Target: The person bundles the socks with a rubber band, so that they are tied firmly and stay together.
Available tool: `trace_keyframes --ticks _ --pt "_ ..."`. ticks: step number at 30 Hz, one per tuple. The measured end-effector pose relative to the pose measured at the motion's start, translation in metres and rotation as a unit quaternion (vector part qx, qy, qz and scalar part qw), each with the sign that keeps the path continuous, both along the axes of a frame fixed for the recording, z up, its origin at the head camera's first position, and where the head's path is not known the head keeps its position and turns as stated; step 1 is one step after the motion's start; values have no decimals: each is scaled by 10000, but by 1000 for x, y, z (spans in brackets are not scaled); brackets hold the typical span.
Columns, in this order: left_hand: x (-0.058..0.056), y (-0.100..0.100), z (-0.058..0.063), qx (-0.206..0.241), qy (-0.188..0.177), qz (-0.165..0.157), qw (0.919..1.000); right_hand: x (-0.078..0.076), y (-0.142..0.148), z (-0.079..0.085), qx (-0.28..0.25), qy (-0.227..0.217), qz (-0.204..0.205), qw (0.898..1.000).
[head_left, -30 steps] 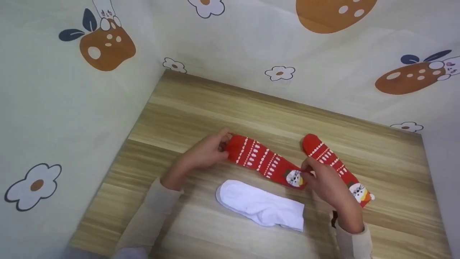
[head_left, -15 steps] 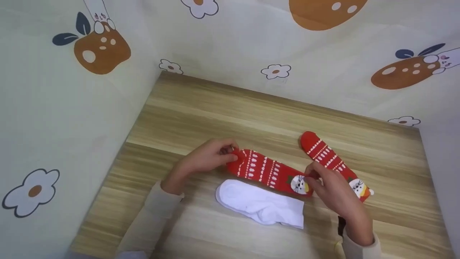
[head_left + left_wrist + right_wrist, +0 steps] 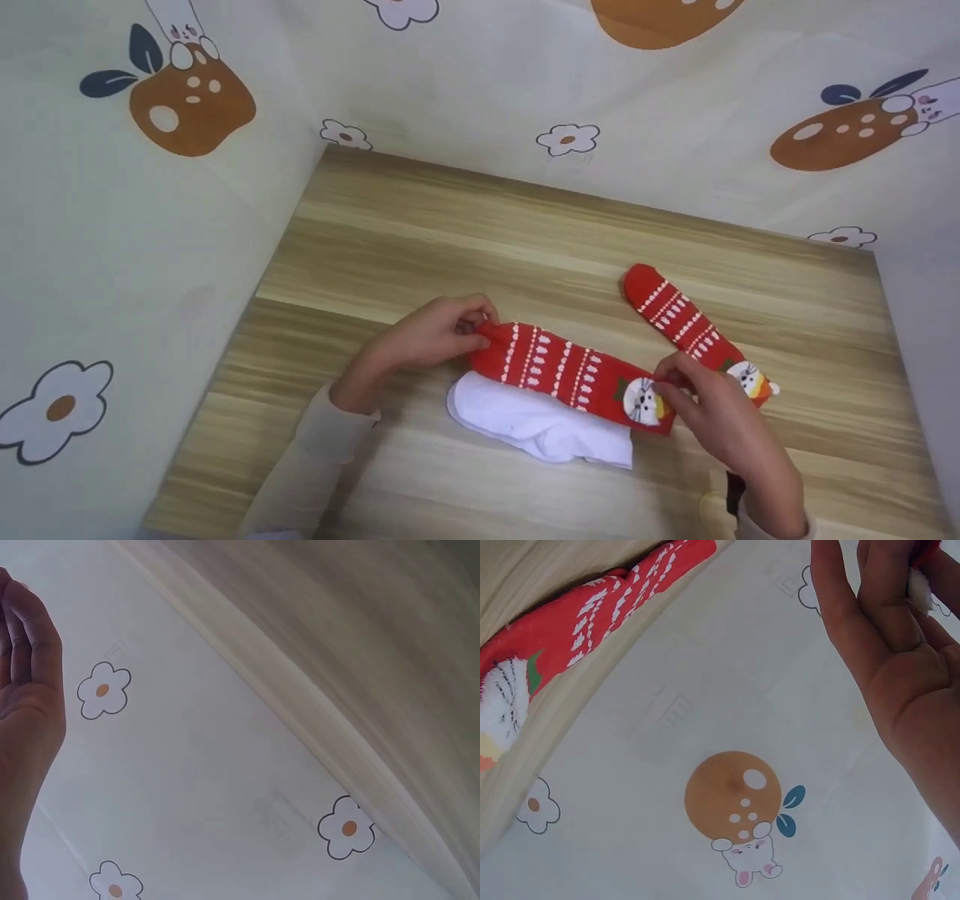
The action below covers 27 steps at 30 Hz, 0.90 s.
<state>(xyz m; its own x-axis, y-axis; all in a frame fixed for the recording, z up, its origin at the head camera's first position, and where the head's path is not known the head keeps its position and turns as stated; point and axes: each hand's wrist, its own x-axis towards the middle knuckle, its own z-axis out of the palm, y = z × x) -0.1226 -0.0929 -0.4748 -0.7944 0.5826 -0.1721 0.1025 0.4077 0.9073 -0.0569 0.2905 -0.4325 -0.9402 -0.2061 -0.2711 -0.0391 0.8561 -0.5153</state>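
A red sock (image 3: 555,371) with white pattern rows and a white animal face is stretched between both hands in the head view. The left hand (image 3: 431,330) pinches its plain red toe end. At the face end, the right hand (image 3: 720,405) pinches the cuff between thumb and fingers. The held sock overlaps the upper edge of a white sock (image 3: 540,427) lying on the wooden surface. In the right wrist view, the right hand (image 3: 907,637) has a bit of red cloth and a white pompom at its fingers. The left wrist view catches the left hand (image 3: 30,675) only at its edge.
A matching red sock (image 3: 686,319) lies flat just beyond the right hand, cuff toward the right. The wood-grain surface (image 3: 420,225) meets pale walls (image 3: 450,82) printed with flowers and oranges at the back and both sides.
Both hands have carried the red sock toward the person and slightly right, from behind the white sock to over its upper edge. The other two socks stay put.
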Motion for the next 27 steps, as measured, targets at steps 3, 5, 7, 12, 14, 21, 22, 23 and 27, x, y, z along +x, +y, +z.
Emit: trace_keyframes --ticks 3,5,7,12,14,21,22,23,27 --pt "2 -2 2 -80 25 -66 9999 4 1 -1 4 -35 -39 10000" --pt "3 -3 2 -116 65 -128 9998 6 2 -3 -20 -67 -65 10000" --pt "5 -5 3 -147 91 -204 9996 8 2 -5 -51 -96 -92 9999" --pt "9 -9 3 -192 -193 -333 9991 10 1 -12 -179 -197 -151 9995" --pt "11 -11 3 -281 -357 -408 9981 11 -1 -15 -209 -298 -148 9992" --pt "16 -17 3 -661 -730 -699 9927 11 -5 -27 -349 -729 -39 9967" --pt "17 -18 3 -736 -761 -711 9918 11 -6 -29 -381 -796 -9 9961" --pt "17 -18 3 -831 -803 -713 9907 11 -6 -32 -408 -867 9 9954" --pt "20 -19 2 -1212 -998 -796 9844 11 -8 -40 -493 -1027 140 9934"
